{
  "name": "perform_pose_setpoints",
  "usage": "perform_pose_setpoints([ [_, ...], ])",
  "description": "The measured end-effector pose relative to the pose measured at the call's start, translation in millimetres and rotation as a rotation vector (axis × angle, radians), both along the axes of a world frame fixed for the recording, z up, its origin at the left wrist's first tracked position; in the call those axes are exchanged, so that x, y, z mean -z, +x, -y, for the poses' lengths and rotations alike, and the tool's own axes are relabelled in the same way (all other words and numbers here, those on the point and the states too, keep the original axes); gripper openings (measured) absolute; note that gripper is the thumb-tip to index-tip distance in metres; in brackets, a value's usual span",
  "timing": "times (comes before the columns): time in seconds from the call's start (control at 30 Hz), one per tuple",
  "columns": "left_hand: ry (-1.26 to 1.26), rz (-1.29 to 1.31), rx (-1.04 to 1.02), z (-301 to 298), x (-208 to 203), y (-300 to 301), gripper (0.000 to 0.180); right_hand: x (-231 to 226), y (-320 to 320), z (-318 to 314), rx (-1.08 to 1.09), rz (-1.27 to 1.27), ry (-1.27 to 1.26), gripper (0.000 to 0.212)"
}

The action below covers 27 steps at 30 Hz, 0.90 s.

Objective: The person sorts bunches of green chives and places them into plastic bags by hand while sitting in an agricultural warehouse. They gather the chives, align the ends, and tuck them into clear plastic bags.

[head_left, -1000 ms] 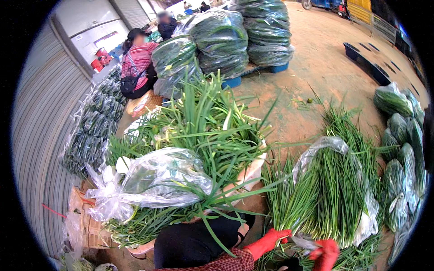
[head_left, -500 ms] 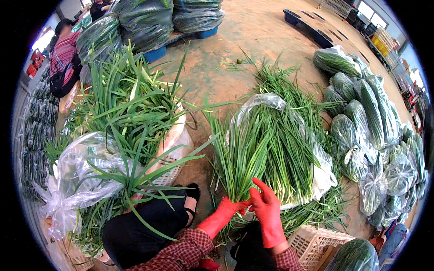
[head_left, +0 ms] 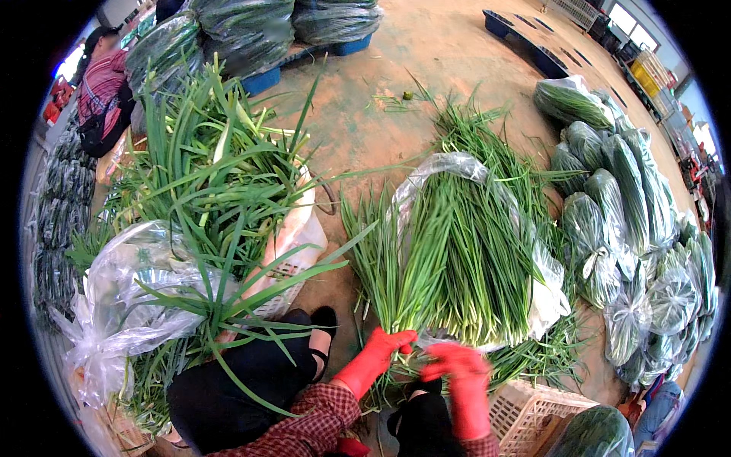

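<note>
My left hand (head_left: pixel 381 353), in a red rubber glove, is closed round the pale cut ends of a bunch of garlic chives (head_left: pixel 384 282), whose green leaves fan out away from me. Just right of it is my right hand (head_left: pixel 461 372), gloved in red as well; motion smears its fingers, so what they hold, if anything, is unclear. A thick layer of garlic chives (head_left: pixel 480 266) lies beyond both hands on an opened clear plastic bag (head_left: pixel 550 293), white ends toward me.
At left, loose chives (head_left: pixel 205 167) heap over a crate with a clear bag (head_left: pixel 141 289). Bagged chives (head_left: pixel 624 183) are piled at right. A beige plastic crate (head_left: pixel 525 415) stands near my right forearm. Blue pallets (head_left: pixel 525 46) lie farther back, and another person (head_left: pixel 106 91) sits far left.
My right hand has dropped down and away from the chive ends, now blurred. My left hand keeps its grip, and the bunch leans a little differently. The person at far left has shifted posture.
</note>
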<state>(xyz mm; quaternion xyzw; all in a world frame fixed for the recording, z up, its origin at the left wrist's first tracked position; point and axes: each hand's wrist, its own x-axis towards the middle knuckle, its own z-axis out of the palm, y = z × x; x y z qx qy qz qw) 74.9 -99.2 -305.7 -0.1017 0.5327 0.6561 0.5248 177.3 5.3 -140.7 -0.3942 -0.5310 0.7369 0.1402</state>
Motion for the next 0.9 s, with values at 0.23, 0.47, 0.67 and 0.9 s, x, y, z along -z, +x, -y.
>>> perform_pose_setpoints([
  [0.23, 0.228, 0.155, 0.203, -2.3, -4.7, 11.2, 0.030, 23.2, 27.1, -53.7, 0.363, 0.166, -0.005, 0.038],
  [0.47, 0.264, -0.690, 0.537, 11.1, -6.6, 12.3, 0.039, 103.6, -22.9, -17.7, -0.284, 0.450, 0.242, 0.053],
  [0.67, 0.525, 0.882, -0.086, 13.9, 24.1, 13.7, 0.038, 138.6, -19.8, -17.7, -0.250, 0.426, 0.049, 0.050],
  [0.9, 0.462, 0.652, -0.040, 21.6, 8.5, 9.1, 0.038, 122.9, -47.5, -7.4, -0.312, 0.586, 0.571, 0.035],
])
